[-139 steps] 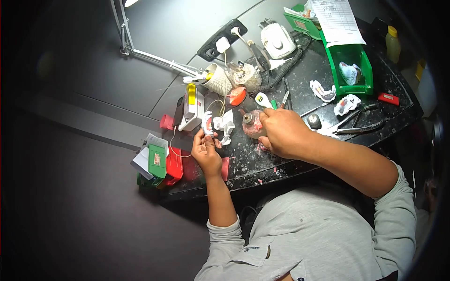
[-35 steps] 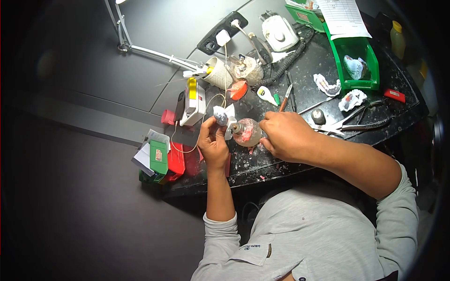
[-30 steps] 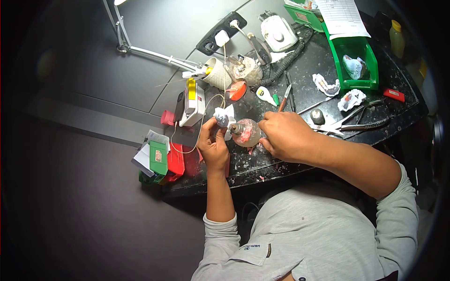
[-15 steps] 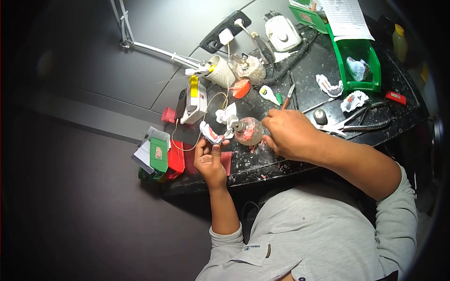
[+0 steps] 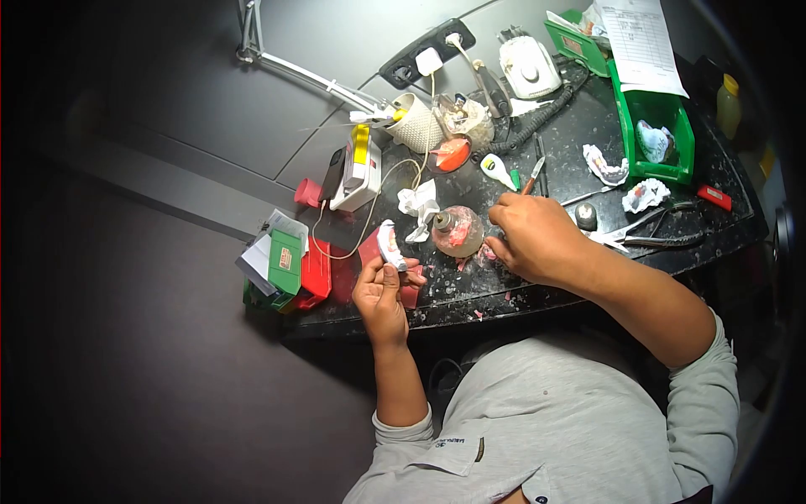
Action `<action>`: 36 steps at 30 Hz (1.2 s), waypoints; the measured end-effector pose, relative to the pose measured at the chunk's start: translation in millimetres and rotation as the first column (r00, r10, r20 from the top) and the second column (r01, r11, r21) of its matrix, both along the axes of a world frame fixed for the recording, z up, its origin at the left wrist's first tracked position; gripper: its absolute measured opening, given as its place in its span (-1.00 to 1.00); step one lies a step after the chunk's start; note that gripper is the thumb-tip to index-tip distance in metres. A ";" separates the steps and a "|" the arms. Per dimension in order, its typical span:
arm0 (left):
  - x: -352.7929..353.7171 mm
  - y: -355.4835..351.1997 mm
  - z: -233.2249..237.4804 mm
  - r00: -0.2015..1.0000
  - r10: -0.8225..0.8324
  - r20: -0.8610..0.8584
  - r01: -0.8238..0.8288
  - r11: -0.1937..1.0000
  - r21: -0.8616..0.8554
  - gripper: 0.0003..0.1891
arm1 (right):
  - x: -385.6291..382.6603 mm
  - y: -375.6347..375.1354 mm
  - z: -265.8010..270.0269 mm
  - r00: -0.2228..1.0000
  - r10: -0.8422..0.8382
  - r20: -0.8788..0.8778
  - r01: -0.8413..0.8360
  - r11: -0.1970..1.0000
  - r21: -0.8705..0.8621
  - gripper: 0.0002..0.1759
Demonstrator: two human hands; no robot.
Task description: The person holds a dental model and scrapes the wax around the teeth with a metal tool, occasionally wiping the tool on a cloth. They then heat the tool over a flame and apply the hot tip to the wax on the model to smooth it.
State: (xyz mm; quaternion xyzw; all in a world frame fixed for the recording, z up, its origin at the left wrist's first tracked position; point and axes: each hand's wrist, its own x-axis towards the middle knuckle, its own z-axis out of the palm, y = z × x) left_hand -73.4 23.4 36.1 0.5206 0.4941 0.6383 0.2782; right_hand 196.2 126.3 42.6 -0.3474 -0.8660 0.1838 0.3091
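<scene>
My left hand (image 5: 383,298) grips a white plaster dental model (image 5: 389,244) between thumb and fingers, tilted on its side above the table. Pinkish wax shows along its arch. My right hand (image 5: 533,235) is palm down with curled fingers, just right of a round glass spirit lamp (image 5: 458,232). From its far side sticks a wax knife (image 5: 535,174), blade pointing away; the rest of the handle is hidden by the fingers. I cannot make out a flame on the lamp. A pink wax sheet (image 5: 410,296) lies beneath my left hand.
Crumpled white paper (image 5: 418,206) lies left of the lamp. Pliers (image 5: 663,237), a small dark jar (image 5: 586,217) and two more models (image 5: 606,165) (image 5: 646,196) are at the right. A green bin (image 5: 692,160) stands behind them. A cord (image 5: 382,197) crosses the table's left side.
My left hand has turned the dental model more upright, showing it more edge-on. The right hand stays beside the lamp, drawn back slightly. The whole view has shifted a little.
</scene>
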 end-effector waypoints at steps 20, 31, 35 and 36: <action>-39.1 17.5 -9.1 0.978 0.089 -0.187 -0.159 0.903 -0.400 -0.72 | 25.6 -7.2 55.9 0.967 0.175 -0.184 -0.190 0.979 -0.069 -0.76; -0.4 -80.2 101.0 0.804 -0.053 -0.592 0.102 0.994 0.048 -0.58 | 123.5 -58.7 78.2 0.504 0.600 -0.622 -0.654 0.735 0.179 -0.35; 12.2 -123.2 122.1 0.553 -0.190 -0.811 0.504 0.852 0.144 -0.39 | 135.4 -17.2 48.4 0.934 0.105 -0.342 -0.133 0.989 -0.058 -0.25; 10.8 -120.4 126.8 0.492 -0.172 -0.853 0.574 0.801 0.170 -0.35 | 143.9 -6.8 44.3 0.934 0.174 -0.313 -0.188 0.982 -0.015 -0.25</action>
